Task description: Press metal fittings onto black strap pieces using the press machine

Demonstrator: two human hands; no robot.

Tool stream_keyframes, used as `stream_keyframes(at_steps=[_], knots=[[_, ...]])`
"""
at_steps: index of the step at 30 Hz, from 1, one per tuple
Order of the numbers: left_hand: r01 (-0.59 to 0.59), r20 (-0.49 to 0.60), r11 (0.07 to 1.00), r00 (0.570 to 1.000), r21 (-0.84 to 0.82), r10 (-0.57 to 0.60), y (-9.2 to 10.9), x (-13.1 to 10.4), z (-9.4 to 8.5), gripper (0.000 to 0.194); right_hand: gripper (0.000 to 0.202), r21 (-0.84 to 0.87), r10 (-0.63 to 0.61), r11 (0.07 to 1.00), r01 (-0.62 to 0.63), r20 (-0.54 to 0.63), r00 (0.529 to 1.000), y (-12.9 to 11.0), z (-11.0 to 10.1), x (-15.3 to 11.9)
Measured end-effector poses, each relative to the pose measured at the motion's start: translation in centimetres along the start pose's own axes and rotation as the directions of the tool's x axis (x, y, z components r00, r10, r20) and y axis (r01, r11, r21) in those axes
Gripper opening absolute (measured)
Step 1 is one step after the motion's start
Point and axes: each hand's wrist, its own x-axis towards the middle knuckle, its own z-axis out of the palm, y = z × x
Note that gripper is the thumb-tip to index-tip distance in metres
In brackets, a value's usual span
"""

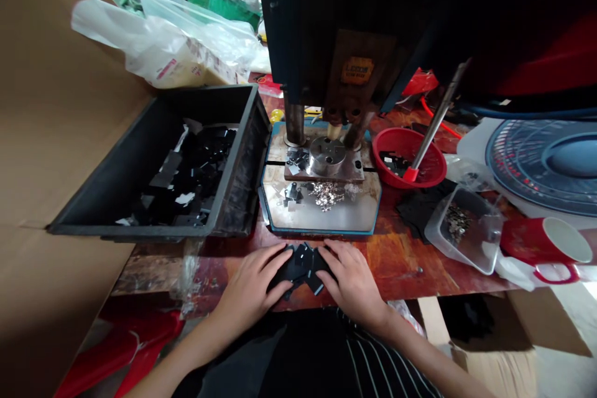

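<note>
A small heap of thin black flat pieces [303,261] lies on the front of the wooden table, between my two hands. My left hand [254,280] curls round its left side, thumb and fingers gripping some of the pieces. From the right, my right hand [349,277] closes over the other side in the same way. Just beyond them is the bench press [321,62]. On its metal base plate [321,221] lie many small shiny metal pieces [328,196] and a few black pieces [293,191]. A round steel die [328,155] sits beneath the press head.
A black bin [237,180] of black pieces stands at left. To the right are a red bowl [380,161], a clear plastic tub [441,233] with small metal parts, a red mug [527,239] and a blue fan [550,161]. A press lever [438,118] slants over the bowl.
</note>
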Motion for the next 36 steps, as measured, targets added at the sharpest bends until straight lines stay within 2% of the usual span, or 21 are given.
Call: stream_keyframes(at_steps=[3, 8, 13, 16, 20, 22, 25, 28, 31, 36], knots=[[0.012, 0.059, 1.000, 0.998, -0.004, -0.012, -0.1, 0.3, -0.1, 0.055, 0.031, -0.004, 0.039, 0.999, -0.039, 0.030, 0.999, -0.4, -0.3, 0.4], [0.048, 0.094, 0.999, 0.994, -0.016, -0.047, -0.1, 0.7, -0.3, 0.053, 0.027, 0.057, -0.102, 0.994, 0.095, 0.126, 0.987, -0.4, -0.4, 0.8], [0.120, 0.182, 0.993, 0.976, -0.008, -0.117, 0.6, 1.7, -1.1, 0.053, 0.053, 0.021, -0.176, 0.984, 0.175, 0.179, 0.968, -0.5, 0.0, 0.9], [0.149, 0.186, 0.988, 0.973, -0.040, -0.139, 0.9, 2.2, -1.3, 0.046, 0.058, 0.003, -0.207, 0.978, 0.210, 0.201, 0.958, -0.8, 0.2, 1.1], [0.170, 0.169, 0.982, 0.973, -0.077, -0.155, 1.1, 2.5, -1.4, 0.051, 0.056, 0.021, -0.199, 0.980, 0.200, 0.215, 0.956, -1.1, 0.3, 1.6], [0.174, 0.192, 0.981, 0.969, -0.080, -0.157, 1.2, 2.7, -1.5, 0.054, 0.053, 0.056, -0.215, 0.977, 0.208, 0.219, 0.952, -1.0, 0.3, 1.7], [0.205, 0.252, 0.977, 0.950, -0.058, -0.185, 1.5, 3.2, -2.1, 0.047, 0.049, 0.099, -0.225, 0.973, 0.208, 0.217, 0.950, -0.9, 0.4, 1.7], [0.233, 0.299, 0.971, 0.931, -0.052, -0.208, 1.9, 3.7, -2.5, 0.042, 0.058, 0.099, -0.183, 0.981, 0.165, 0.213, 0.960, -0.9, 0.5, 1.7], [0.232, 0.303, 0.971, 0.931, -0.057, -0.205, 2.0, 3.9, -2.7, 0.050, 0.071, 0.087, -0.149, 0.987, 0.134, 0.206, 0.967, -0.9, 0.8, 1.6], [0.216, 0.355, 0.976, 0.914, -0.020, -0.195, 1.9, 4.3, -2.8, 0.044, 0.072, 0.101, -0.151, 0.986, 0.132, 0.219, 0.964, -0.6, 1.3, 1.6]])
